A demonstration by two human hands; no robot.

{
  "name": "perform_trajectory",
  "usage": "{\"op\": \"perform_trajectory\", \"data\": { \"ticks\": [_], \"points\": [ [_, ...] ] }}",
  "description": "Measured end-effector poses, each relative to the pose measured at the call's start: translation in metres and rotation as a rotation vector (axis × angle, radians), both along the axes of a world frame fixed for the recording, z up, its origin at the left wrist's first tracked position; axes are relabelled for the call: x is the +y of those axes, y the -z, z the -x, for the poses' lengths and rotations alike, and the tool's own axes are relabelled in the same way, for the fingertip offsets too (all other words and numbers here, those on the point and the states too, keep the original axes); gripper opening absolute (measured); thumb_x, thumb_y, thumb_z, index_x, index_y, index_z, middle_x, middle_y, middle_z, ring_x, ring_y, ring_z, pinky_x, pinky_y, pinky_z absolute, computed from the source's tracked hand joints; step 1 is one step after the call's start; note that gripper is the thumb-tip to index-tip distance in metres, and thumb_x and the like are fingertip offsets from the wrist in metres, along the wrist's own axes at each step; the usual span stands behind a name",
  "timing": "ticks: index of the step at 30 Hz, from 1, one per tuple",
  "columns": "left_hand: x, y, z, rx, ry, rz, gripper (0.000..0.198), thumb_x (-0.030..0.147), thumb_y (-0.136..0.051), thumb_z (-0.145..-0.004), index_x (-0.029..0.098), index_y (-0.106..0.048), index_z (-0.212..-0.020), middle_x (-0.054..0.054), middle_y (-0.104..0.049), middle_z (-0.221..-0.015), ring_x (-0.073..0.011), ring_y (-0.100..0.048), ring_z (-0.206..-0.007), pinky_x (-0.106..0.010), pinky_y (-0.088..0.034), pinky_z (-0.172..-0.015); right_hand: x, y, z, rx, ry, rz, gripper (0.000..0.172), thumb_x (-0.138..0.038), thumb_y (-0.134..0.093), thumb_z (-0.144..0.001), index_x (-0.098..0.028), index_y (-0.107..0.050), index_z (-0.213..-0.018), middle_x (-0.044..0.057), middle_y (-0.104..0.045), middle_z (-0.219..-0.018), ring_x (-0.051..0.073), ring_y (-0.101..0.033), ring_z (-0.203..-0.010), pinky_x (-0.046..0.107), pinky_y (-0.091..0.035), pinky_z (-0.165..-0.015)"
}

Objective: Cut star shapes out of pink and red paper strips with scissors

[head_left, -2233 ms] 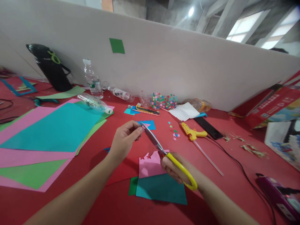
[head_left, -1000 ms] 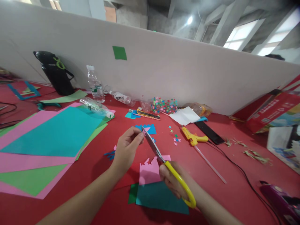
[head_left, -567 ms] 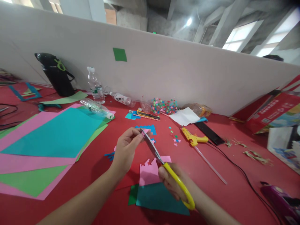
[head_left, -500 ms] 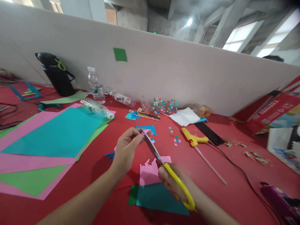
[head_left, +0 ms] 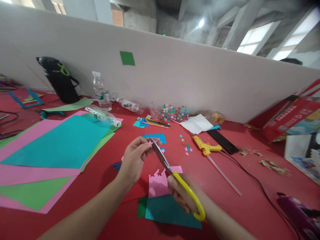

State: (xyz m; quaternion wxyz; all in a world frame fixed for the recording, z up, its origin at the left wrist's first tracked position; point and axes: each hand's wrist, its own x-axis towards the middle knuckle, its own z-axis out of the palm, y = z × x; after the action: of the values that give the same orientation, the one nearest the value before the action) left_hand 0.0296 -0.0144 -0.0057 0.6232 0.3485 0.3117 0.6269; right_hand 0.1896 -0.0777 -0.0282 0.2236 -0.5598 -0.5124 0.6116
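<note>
My left hand (head_left: 135,156) pinches a small pink paper star (head_left: 151,143) between thumb and fingers. In my right hand (head_left: 183,193) are yellow-handled scissors (head_left: 172,174), their blades pointing up and left, with the tips right at the star. Beneath the scissors lies a pink paper piece (head_left: 157,185) with a jagged cut top edge, on top of a teal sheet (head_left: 172,211). A blue paper piece with a notched edge (head_left: 161,138) rests just beyond my left fingers. Loose little stars (head_left: 187,150) are scattered to the right.
Large coloured sheets (head_left: 55,143) cover the left side, a plastic bottle (head_left: 102,116) lying on them. A black flask (head_left: 58,80) and a water bottle (head_left: 101,91) stand behind. Rightward lie a yellow glue gun (head_left: 206,146) with its cable, a black phone (head_left: 223,141) and a utility knife (head_left: 156,122).
The pink scrap at the blade tips now shows as a star in my left fingers. My right hand and the scissors have shifted slightly up and left.
</note>
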Motion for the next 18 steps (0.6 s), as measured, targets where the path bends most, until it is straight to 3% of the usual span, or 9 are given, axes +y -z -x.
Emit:
{"op": "perform_trajectory", "data": {
  "ticks": [4,7,10,13,18],
  "points": [
    [0.008,0.000,0.005,-0.152,0.006,0.192,0.017,0.012,-0.058,-0.069,0.017,-0.053,-0.054,-0.005,-0.070,-0.078,-0.0154,-0.068,-0.082,-0.026,-0.053,-0.077,0.003,0.004,-0.004,0.098,-0.006,-0.010,0.051,-0.072,-0.048,-0.072,-0.022,-0.042,-0.063,-0.013,-0.030,-0.030,0.005,-0.028,-0.021,0.015,-0.024,-0.024],
    [0.019,0.010,0.012,-0.037,-0.066,0.274,0.014,0.014,-0.056,-0.072,0.018,-0.054,-0.059,0.000,-0.064,-0.067,-0.0100,-0.059,-0.062,-0.021,-0.048,-0.062,0.007,0.006,-0.009,0.165,0.071,-0.072,0.046,-0.064,-0.051,-0.077,-0.021,-0.043,-0.063,-0.013,-0.030,-0.031,0.005,-0.030,-0.022,0.015,-0.024,-0.026],
    [0.028,0.025,0.018,0.496,0.000,0.081,0.016,0.024,-0.059,-0.077,0.019,-0.055,-0.063,0.004,-0.052,-0.058,-0.0101,-0.046,-0.053,-0.021,-0.037,-0.052,0.014,0.010,-0.018,0.262,0.220,-0.171,0.045,-0.062,-0.052,-0.081,-0.020,-0.044,-0.066,-0.013,-0.033,-0.033,0.005,-0.030,-0.023,0.016,-0.024,-0.027],
    [0.032,0.037,0.020,1.067,0.095,-0.178,0.020,0.036,-0.056,-0.081,0.021,-0.057,-0.068,0.003,-0.055,-0.063,-0.0154,-0.050,-0.063,-0.026,-0.036,-0.059,0.023,0.012,-0.027,0.318,0.327,-0.248,0.048,-0.066,-0.058,-0.076,-0.020,-0.045,-0.066,-0.013,-0.033,-0.035,0.005,-0.029,-0.024,0.016,-0.025,-0.027],
    [0.030,0.040,0.013,1.561,0.149,-0.364,0.025,0.034,-0.040,-0.090,0.023,-0.061,-0.082,-0.004,-0.068,-0.080,-0.0227,-0.061,-0.074,-0.029,-0.035,-0.061,0.031,0.013,-0.028,0.296,0.367,-0.258,0.057,-0.074,-0.058,-0.070,-0.021,-0.043,-0.059,-0.012,-0.031,-0.033,0.004,-0.026,-0.023,0.016,-0.022,-0.025]
  ]
}}
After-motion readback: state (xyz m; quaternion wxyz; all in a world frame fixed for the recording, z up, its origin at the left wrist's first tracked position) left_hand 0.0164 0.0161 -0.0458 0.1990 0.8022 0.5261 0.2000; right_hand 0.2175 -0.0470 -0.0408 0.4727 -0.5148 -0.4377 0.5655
